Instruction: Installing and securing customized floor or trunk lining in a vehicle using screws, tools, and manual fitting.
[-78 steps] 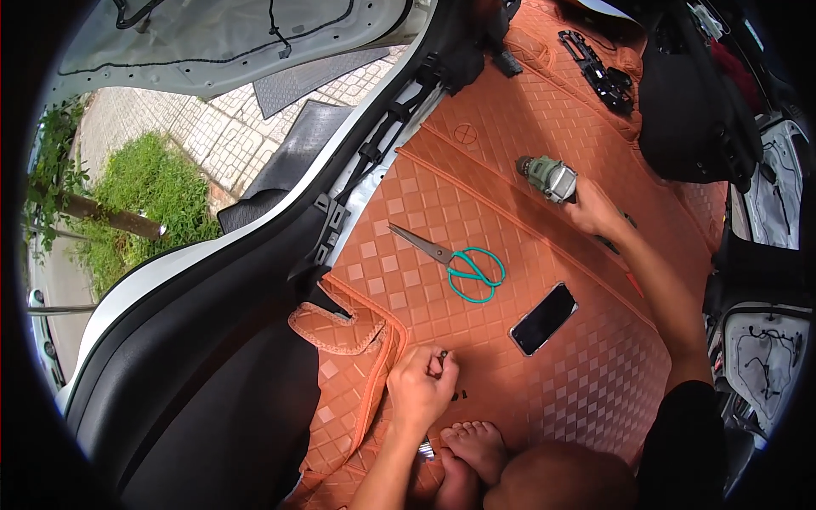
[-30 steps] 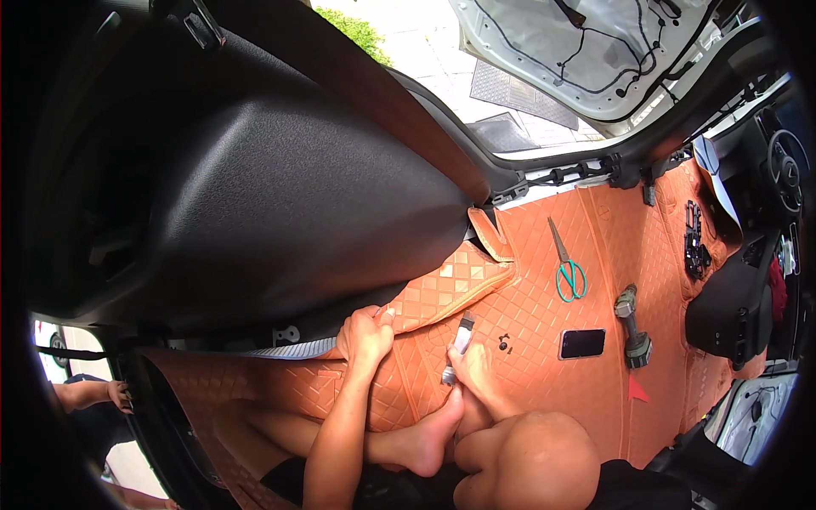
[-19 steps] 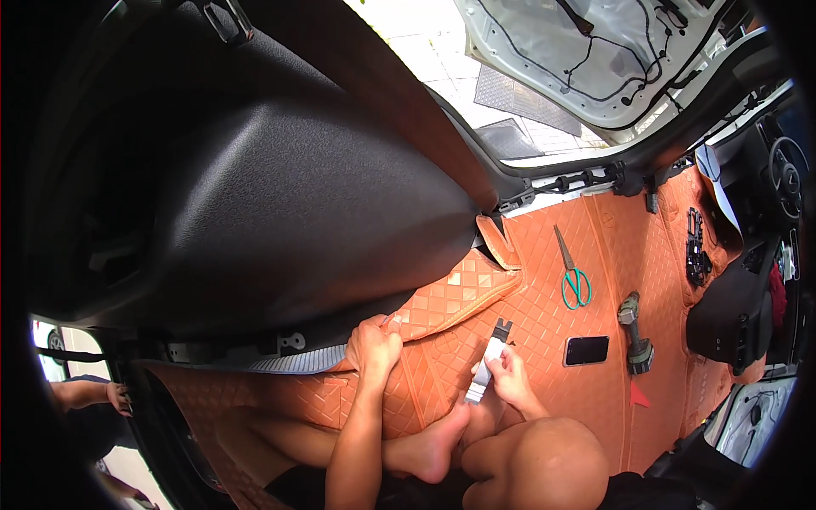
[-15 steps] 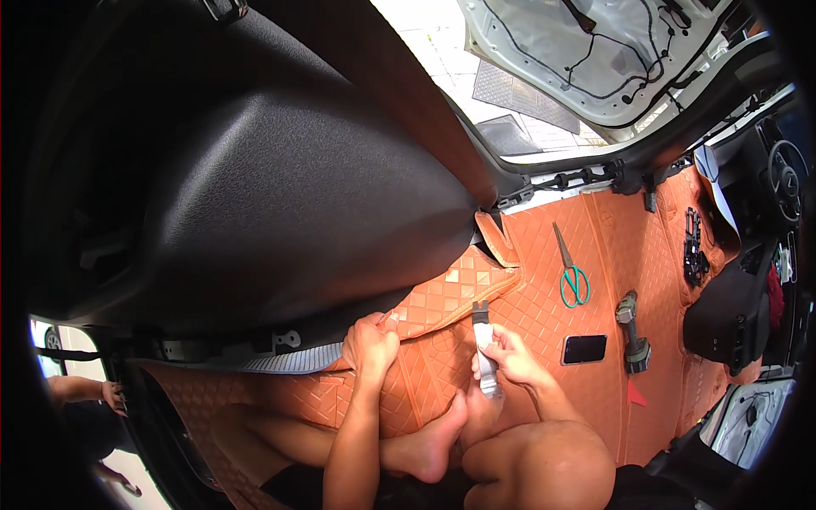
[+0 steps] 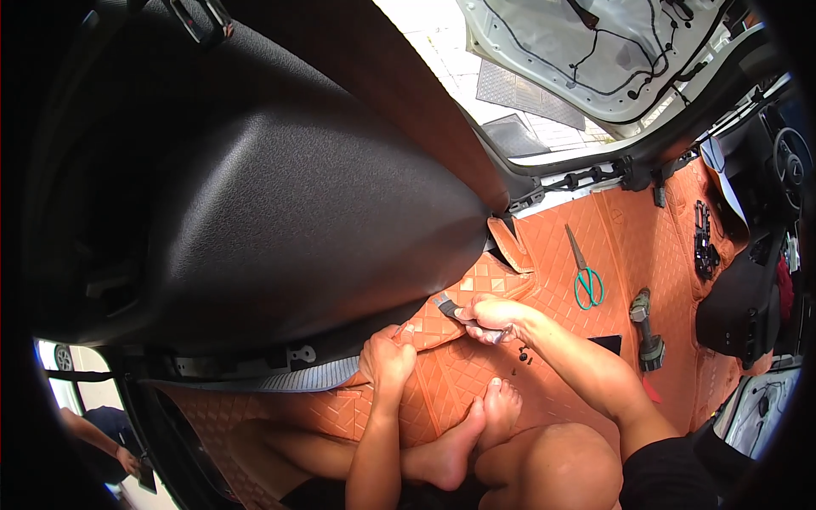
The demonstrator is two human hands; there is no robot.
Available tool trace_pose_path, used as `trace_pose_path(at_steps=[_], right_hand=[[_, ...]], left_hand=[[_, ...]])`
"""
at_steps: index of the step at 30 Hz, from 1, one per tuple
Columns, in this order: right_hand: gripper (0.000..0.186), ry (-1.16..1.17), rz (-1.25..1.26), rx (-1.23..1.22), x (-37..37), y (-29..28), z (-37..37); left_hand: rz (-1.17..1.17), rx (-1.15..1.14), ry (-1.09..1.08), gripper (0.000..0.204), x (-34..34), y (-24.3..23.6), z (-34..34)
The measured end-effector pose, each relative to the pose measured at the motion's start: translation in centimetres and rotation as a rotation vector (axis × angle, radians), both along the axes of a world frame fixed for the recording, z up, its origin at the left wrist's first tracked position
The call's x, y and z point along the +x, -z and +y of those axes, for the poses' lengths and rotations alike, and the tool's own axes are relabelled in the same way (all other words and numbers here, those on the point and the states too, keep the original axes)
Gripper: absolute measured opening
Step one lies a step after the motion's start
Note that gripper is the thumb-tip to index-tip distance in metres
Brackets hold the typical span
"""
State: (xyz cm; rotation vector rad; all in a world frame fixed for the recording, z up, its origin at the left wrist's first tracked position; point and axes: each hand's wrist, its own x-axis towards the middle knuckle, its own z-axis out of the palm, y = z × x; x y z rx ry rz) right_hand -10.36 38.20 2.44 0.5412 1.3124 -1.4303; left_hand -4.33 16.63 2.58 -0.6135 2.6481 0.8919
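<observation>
My left hand [image 5: 388, 357] is closed on the edge of an orange quilted mat [image 5: 476, 401], pinching it where it meets the black side trim panel [image 5: 340, 195]. To its right, my right hand [image 5: 493, 320] grips a flat silvery pry tool with a dark square tip [image 5: 445, 305]. That tip rests on or just above the mat flap beneath the panel; whether it touches, I cannot tell. Most of the tool's body is covered by my fingers. Several small dark clips or screws [image 5: 523, 354] lie on the mat below my right wrist.
Green-handled scissors [image 5: 588, 287], a cordless power tool [image 5: 648, 331] and a phone [image 5: 607, 343], partly behind my right forearm, lie to the right. A black bracket [image 5: 704, 240] sits farther right. My bare feet [image 5: 501, 413] are near. Another person's hand [image 5: 127, 461] shows outside, lower left.
My right hand has moved up and left, tilting the pry tool from upright to pointing left at the mat flap. My left hand keeps its hold. The view has shifted slightly.
</observation>
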Motion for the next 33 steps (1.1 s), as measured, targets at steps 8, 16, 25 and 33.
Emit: trace_pose_path(at_steps=[8,16,25,33], right_hand=[[0.028,0.022,0.012,-0.008,0.1,1.2,-1.2],[0.030,0.209,0.200,-0.037,3.8,4.1,-2.9],[0.028,0.089,0.440,0.159,4.9,4.4,-3.0],[0.026,0.213,0.552,0.083,6.4,7.7,-3.0]], left_hand=[[-0.010,-0.010,-0.039,0.026,-0.4,-0.1,0.3],[0.001,-0.100,-0.014,0.025,-0.8,0.0,0.9],[0.323,-0.323,0.070,0.021,0.1,0.8,2.9],[0.423,-0.445,0.087,0.019,0.6,1.5,4.2]])
